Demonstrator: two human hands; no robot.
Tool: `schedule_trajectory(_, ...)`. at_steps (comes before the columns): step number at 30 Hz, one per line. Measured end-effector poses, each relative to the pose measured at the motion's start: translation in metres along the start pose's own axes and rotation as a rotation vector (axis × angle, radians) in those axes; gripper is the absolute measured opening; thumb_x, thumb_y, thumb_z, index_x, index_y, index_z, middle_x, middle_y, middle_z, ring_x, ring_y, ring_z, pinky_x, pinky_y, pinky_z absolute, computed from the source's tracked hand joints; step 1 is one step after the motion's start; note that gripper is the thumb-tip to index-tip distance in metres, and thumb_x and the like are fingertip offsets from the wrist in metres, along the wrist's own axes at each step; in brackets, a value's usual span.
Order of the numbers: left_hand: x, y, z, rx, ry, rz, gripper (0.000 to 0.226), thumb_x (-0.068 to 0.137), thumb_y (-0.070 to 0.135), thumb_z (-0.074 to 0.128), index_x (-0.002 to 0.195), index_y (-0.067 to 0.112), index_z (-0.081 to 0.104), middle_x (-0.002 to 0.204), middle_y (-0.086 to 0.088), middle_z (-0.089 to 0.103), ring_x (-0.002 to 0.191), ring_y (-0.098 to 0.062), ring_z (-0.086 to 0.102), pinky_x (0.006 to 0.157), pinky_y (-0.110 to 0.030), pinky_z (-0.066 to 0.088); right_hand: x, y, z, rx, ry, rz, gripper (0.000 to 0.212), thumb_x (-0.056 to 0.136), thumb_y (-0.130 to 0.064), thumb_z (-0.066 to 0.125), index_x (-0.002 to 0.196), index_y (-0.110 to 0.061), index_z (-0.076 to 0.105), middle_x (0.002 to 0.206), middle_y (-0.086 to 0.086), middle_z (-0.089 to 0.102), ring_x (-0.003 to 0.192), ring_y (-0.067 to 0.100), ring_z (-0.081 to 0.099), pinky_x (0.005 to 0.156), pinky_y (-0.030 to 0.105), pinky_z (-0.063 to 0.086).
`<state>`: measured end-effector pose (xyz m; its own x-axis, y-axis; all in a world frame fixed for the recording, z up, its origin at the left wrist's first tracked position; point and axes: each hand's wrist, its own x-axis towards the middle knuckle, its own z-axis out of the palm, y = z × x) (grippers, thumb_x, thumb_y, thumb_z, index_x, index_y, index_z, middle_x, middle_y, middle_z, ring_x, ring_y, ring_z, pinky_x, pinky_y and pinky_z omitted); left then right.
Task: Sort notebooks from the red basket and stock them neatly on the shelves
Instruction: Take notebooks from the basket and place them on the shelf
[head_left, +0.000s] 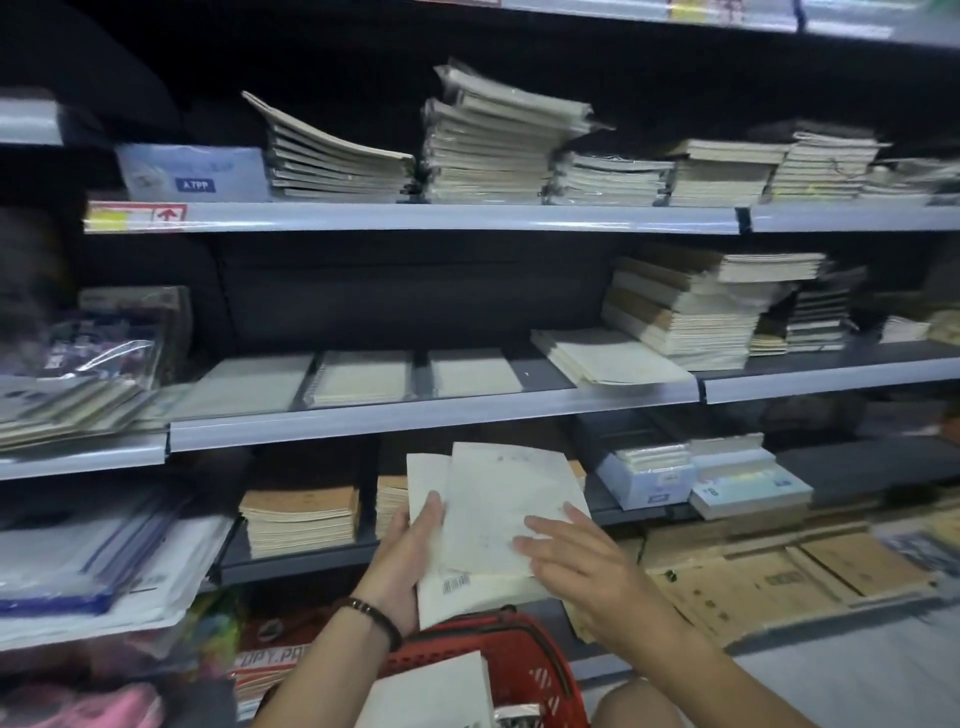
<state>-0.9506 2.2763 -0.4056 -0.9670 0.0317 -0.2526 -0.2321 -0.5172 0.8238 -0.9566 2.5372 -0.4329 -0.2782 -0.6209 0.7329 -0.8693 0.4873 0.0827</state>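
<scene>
My left hand (410, 561) grips a small bundle of white notebooks (493, 509) by its left edge, thumb on the front cover, above the red basket (519, 660). The bundle is held upright and fanned, with a barcode on its lower cover. My right hand (576, 561) lies with straight fingers flat on the front notebook's right side. Another white notebook (436, 691) lies in the basket below. Straight ahead, the middle shelf (431, 415) holds low flat stacks of pale notebooks (363, 376).
The upper shelf (415, 215) carries tall, uneven stacks of notebooks. Brown notebooks (301, 514) sit on the lower shelf behind my hands; white boxes (649, 478) stand to the right. Plastic-wrapped packs (88, 551) fill the left shelves. Flattened cardboard (779, 577) lies at lower right.
</scene>
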Motion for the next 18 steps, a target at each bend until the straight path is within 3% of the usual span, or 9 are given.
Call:
schedule_trajectory(1, 0.000, 0.001, 0.000, 0.011, -0.013, -0.003, 0.045, 0.094, 0.032, 0.075, 0.136, 0.027, 0.059, 0.123, -0.017, 0.077, 0.109, -0.044, 0.075, 0.085, -0.061, 0.062, 0.004, 0.000, -0.002, -0.012, -0.014, -0.036, 0.008, 0.098, -0.005, 0.070, 0.100, -0.012, 0.072, 0.142, -0.001, 0.069, 0.146, 0.022, 0.052, 0.120, 0.061, 0.040)
schedule_trajectory(4, 0.001, 0.006, -0.002, 0.014, -0.028, 0.042, 0.050, 0.091, 0.011, 0.076, 0.138, 0.019, 0.062, 0.124, -0.018, 0.077, 0.111, -0.043, 0.074, 0.082, -0.058, 0.062, 0.011, -0.001, -0.009, 0.093, -0.026, 0.080, 0.013, 0.099, -0.009, 0.065, 0.099, -0.013, 0.078, 0.147, -0.004, 0.066, 0.148, 0.021, 0.050, 0.123, 0.052, 0.037)
schedule_trajectory(6, 0.003, 0.011, -0.003, -0.006, -0.015, 0.090, 0.049, 0.094, 0.005, 0.073, 0.139, 0.017, 0.060, 0.125, -0.016, 0.076, 0.112, -0.041, 0.075, 0.083, -0.057, 0.063, 0.017, -0.007, -0.015, 0.319, -0.027, 0.487, 0.020, 0.089, -0.020, 0.065, 0.102, -0.029, 0.078, 0.153, -0.011, 0.060, 0.148, 0.010, 0.048, 0.120, 0.038, 0.038)
schedule_trajectory(7, 0.004, 0.015, -0.001, -0.011, -0.010, 0.108, 0.049, 0.095, 0.005, 0.072, 0.139, 0.018, 0.058, 0.126, -0.015, 0.077, 0.111, -0.040, 0.075, 0.083, -0.058, 0.063, 0.023, -0.012, -0.018, 0.520, 0.023, 0.749, 0.023, 0.084, -0.029, 0.064, 0.101, -0.033, 0.078, 0.146, -0.010, 0.065, 0.139, 0.007, 0.056, 0.112, 0.035, 0.044)
schedule_trajectory(9, 0.006, 0.022, 0.003, -0.005, -0.001, 0.126, 0.047, 0.095, 0.006, 0.074, 0.136, 0.022, 0.059, 0.123, -0.012, 0.078, 0.106, -0.036, 0.077, 0.080, -0.057, 0.063, 0.038, -0.017, -0.018, 0.873, 0.176, 1.234, 0.018, 0.088, -0.041, 0.067, 0.101, -0.034, 0.077, 0.120, 0.003, 0.078, 0.106, 0.018, 0.075, 0.085, 0.042, 0.058)
schedule_trajectory(11, 0.008, 0.028, 0.009, 0.021, -0.006, 0.149, 0.045, 0.094, 0.007, 0.075, 0.133, 0.025, 0.059, 0.122, -0.010, 0.078, 0.102, -0.033, 0.079, 0.077, -0.055, 0.064, 0.047, -0.013, -0.018, 1.035, 0.193, 1.492, 0.023, 0.094, -0.046, 0.075, 0.105, -0.027, 0.078, 0.107, 0.011, 0.080, 0.085, 0.030, 0.076, 0.061, 0.040, 0.056)
schedule_trajectory(14, 0.010, 0.038, 0.017, 0.088, -0.026, 0.215, 0.047, 0.094, 0.007, 0.076, 0.133, 0.026, 0.058, 0.125, -0.007, 0.078, 0.107, -0.030, 0.078, 0.082, -0.054, 0.064, 0.057, -0.004, -0.028, 1.164, 0.221, 1.529, 0.025, 0.087, -0.026, 0.087, 0.102, -0.006, 0.083, 0.100, 0.016, 0.079, 0.070, 0.020, 0.068, 0.048, 0.027, 0.043)
schedule_trajectory(16, 0.012, 0.046, 0.020, 0.159, -0.023, 0.281, 0.050, 0.092, 0.007, 0.079, 0.133, 0.025, 0.058, 0.127, -0.004, 0.077, 0.112, -0.027, 0.077, 0.089, -0.051, 0.063, 0.064, -0.003, -0.036, 1.174, 0.223, 1.483, 0.015, 0.088, -0.014, 0.085, 0.102, -0.009, 0.084, 0.104, 0.011, 0.082, 0.075, 0.019, 0.077, 0.049, 0.025, 0.051)
schedule_trajectory(18, 0.013, 0.054, 0.024, 0.220, -0.002, 0.343, 0.052, 0.088, 0.011, 0.083, 0.132, 0.027, 0.060, 0.125, 0.000, 0.078, 0.111, -0.020, 0.077, 0.085, -0.039, 0.065, 0.073, -0.002, -0.042, 0.924, 0.261, 1.366, 0.017, 0.093, -0.011, 0.080, 0.106, -0.021, 0.081, 0.105, -0.004, 0.083, 0.089, 0.017, 0.080, 0.064, 0.029, 0.062)
